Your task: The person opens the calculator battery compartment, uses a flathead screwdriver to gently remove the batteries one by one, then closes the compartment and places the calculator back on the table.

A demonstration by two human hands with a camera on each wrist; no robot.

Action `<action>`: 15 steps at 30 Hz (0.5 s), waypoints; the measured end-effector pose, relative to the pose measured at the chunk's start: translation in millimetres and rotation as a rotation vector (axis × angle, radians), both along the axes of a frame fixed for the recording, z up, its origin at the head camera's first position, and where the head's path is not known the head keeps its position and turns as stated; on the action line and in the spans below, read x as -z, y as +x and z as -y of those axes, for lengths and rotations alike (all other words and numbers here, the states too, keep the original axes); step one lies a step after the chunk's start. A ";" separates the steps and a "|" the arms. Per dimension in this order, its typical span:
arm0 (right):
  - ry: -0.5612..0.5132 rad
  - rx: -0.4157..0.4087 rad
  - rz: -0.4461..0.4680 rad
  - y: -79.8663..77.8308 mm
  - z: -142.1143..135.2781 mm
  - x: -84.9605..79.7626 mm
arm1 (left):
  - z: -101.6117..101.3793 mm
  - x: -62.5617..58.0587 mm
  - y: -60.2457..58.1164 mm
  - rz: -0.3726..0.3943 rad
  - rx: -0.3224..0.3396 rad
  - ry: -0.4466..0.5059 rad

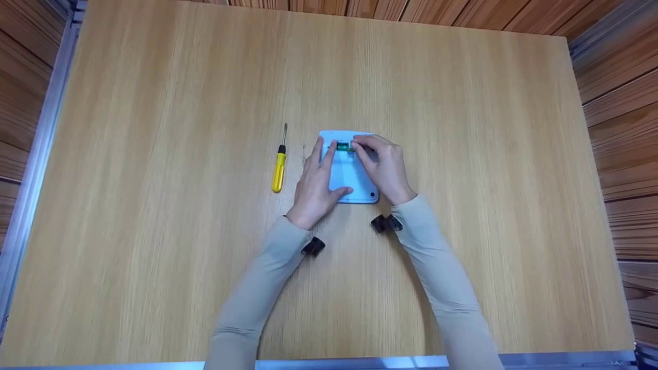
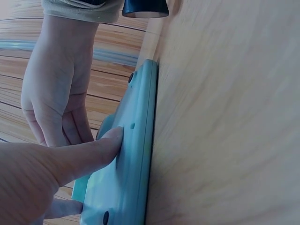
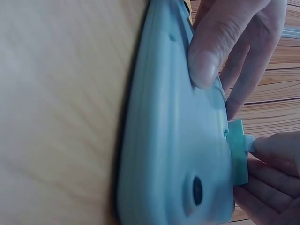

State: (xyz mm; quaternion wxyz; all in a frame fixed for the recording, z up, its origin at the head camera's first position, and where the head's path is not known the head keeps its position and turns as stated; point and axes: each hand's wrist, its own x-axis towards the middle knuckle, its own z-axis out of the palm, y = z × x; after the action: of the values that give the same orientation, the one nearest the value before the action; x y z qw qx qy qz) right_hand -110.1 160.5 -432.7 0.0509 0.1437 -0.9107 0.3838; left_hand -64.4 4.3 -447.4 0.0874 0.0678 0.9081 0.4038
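A flat light-blue device (image 1: 354, 177) with rounded corners and dark round feet (image 3: 198, 191) lies on the table. My left hand (image 1: 314, 187) is spread over its left side. The left thumb (image 2: 105, 145) presses on the upper face, and the forefinger reaches a small slot near the far edge. A shiny green battery (image 1: 342, 147) shows in that slot. From the right, my right hand (image 1: 386, 167) pinches the tab of a small teal battery cover (image 3: 239, 154), which stands up from the face at the slot. The right fingers partly hide the slot in the head view.
A screwdriver (image 1: 279, 169) with a yellow handle lies left of the device, its blade pointing away. The wooden table (image 1: 180, 205) has a metal rail (image 1: 36, 159) along its left side. Plank walls (image 1: 622, 154) stand around it.
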 end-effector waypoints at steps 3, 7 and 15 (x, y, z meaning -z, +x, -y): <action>0.000 -0.008 -0.008 0.7 0.2 -0.1 | 0.1 -0.1 0.2 0.003 -0.001 -0.003; -0.005 -0.014 -0.006 1.2 0.6 0.3 | 0.1 -0.3 0.2 0.003 -0.002 -0.006; -0.029 -0.016 -0.036 1.4 -0.5 -1.4 | 0.5 0.1 0.3 0.009 -0.001 -0.008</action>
State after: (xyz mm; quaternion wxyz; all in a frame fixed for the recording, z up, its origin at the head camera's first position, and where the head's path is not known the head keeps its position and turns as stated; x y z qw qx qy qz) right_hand -108.7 160.9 -431.4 0.0663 0.1572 -0.9028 0.3947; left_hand -64.1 3.8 -447.5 0.0915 0.0651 0.9094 0.4005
